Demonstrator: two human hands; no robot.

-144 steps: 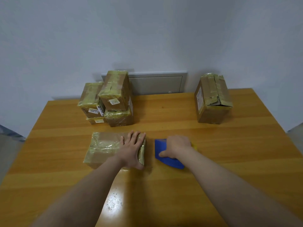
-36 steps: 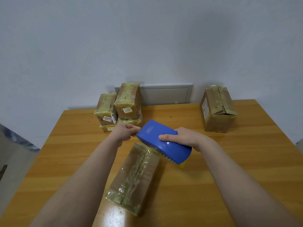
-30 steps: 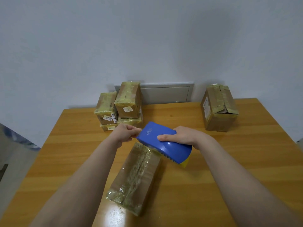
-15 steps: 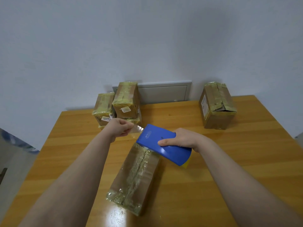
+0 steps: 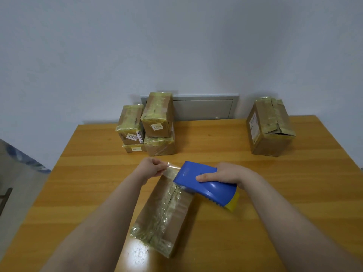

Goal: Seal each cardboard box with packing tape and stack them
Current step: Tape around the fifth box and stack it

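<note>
Your left hand [image 5: 150, 167] pinches the free tape end [image 5: 173, 167]. Your right hand [image 5: 222, 173] grips the blue dispenser [image 5: 204, 183] over the far end of the centre box [image 5: 165, 214]. Taped stack [image 5: 155, 122] at 11 o'clock, single box [image 5: 269, 126] at 1 o'clock.

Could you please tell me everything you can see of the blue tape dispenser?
The tape dispenser is a smooth blue plastic shell, flat at the front and rounded with ribs at the back, with a yellow part showing at its rear end. The right hand grips it across the top. It sits tilted over the far end of the nearest box; contact cannot be told. A clear tape strip runs from its front to the left hand, which pinches the end.
</note>
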